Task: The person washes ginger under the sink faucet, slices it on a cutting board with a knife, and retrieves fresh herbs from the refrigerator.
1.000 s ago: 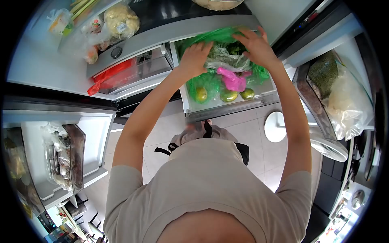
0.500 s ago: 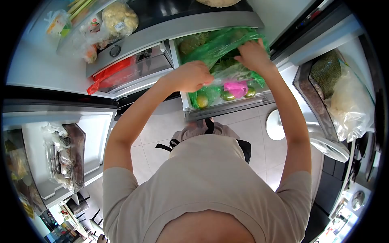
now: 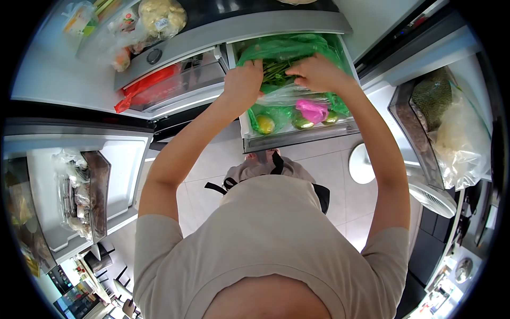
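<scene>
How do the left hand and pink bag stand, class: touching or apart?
Apart. The head view shows a plain gap, with clear plastic visible between the left hand and pink bag.

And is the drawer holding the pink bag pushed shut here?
No, the drawer stands pulled out, with the pink bag and a green bag showing inside it.

Stalks (image 3: 274,74) in bag (image 3: 289,48), bag in drawer (image 3: 300,137); fruits (image 3: 303,123) near drawer's front; fan (image 3: 433,200) right of drawer.
</scene>
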{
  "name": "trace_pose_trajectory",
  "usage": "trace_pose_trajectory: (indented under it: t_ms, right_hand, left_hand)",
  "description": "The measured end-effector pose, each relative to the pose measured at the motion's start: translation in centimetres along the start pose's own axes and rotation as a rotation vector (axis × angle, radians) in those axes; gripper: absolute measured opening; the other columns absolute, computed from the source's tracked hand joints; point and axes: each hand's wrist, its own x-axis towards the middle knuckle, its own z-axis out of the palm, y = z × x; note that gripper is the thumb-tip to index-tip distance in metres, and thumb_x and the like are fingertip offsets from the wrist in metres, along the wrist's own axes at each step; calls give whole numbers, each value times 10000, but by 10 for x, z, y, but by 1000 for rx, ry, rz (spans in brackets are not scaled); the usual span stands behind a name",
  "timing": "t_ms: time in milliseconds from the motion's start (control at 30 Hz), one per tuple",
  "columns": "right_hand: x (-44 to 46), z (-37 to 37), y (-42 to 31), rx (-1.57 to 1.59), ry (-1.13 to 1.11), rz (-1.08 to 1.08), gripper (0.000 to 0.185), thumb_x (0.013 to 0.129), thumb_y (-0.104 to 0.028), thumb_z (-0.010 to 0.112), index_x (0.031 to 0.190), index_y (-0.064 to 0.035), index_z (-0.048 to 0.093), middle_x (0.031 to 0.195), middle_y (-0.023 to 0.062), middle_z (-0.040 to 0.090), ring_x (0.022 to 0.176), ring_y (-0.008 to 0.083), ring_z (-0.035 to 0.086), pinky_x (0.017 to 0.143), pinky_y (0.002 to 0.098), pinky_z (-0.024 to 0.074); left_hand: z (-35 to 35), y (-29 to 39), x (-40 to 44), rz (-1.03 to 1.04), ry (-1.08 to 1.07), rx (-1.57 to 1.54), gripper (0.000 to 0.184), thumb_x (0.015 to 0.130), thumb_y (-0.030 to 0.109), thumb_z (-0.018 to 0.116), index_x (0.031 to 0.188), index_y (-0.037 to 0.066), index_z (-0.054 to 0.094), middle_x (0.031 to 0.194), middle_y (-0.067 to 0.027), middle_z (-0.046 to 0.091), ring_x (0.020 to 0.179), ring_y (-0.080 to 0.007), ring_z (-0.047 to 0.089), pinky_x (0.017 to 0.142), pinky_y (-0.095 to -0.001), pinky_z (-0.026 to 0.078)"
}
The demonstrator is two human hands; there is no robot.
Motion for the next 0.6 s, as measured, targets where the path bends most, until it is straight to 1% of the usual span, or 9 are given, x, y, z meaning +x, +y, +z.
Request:
trace_pose_trajectory:
  t_ms: [100,167,200,233,267,333,433,533,600]
  right_hand:
    - [-9,-7,-10,113,-568,213,161,778,-83,567,895,-54,673,905,117,662,897,282,604,787,407,445]
    - [-3,-25,-23,57,-705,199,196,747,-60,562,900,-55,684,867,132,664,894,304,611,761,417,471]
    - [-2,-29,-27,31,-777,192,215,731,-48,559,903,-55,689,848,140,665,893,315,614,748,422,484]
    - [-5,-21,-25,98,-462,163,243,712,-29,556,914,-65,688,836,146,659,891,337,615,744,418,498]
    - [1,-16,-22,65,-325,148,250,718,-32,564,937,-71,678,849,141,657,902,335,613,745,420,502]
    - [21,-6,-26,3,-51,119,271,728,-36,580,984,-83,658,876,133,654,924,330,611,746,424,509]
    - [49,19,-26,34,-65,38,348,754,-39,563,1080,-137,639,1057,129,637,960,308,622,809,408,517]
    - [55,36,-20,-267,-127,98,389,761,-69,574,1138,-160,606,1099,117,622,964,302,623,803,406,520]
    - [55,31,-13,-244,-130,128,372,765,-90,573,1128,-163,611,1084,114,630,967,301,622,797,404,522]
  left_hand:
    - [-4,1,2,-34,-73,0,826,593,361,843,1189,-36,432,937,-126,607,779,-288,672,605,-366,542]
    - [-5,3,0,-31,-124,-7,880,580,365,849,1222,-43,407,958,-130,606,781,-293,671,613,-363,544]
    - [-5,4,-1,-43,-138,-37,886,587,353,844,1243,-29,387,1013,-140,592,821,-310,662,644,-385,541]
    - [-5,4,-1,-55,-151,-66,893,594,341,839,1264,-16,367,1067,-150,578,861,-326,653,675,-408,539]
    - [-6,4,-1,-66,-161,-92,902,601,328,834,1284,-2,347,1122,-160,564,902,-342,644,707,-430,536]
    - [-5,7,-3,-54,-128,-77,924,606,328,829,1306,-2,325,1141,-159,557,917,-344,639,715,-435,533]
    - [-2,7,-4,-61,-111,-69,932,615,328,821,1336,17,319,1167,-160,543,920,-341,639,717,-433,533]
    - [-7,4,-3,-61,-200,-66,913,623,326,815,1351,48,338,1184,-155,534,916,-337,640,718,-425,535]
    - [-8,3,-5,-49,-238,-77,892,625,324,812,1349,66,360,1185,-149,534,913,-336,640,720,-421,534]
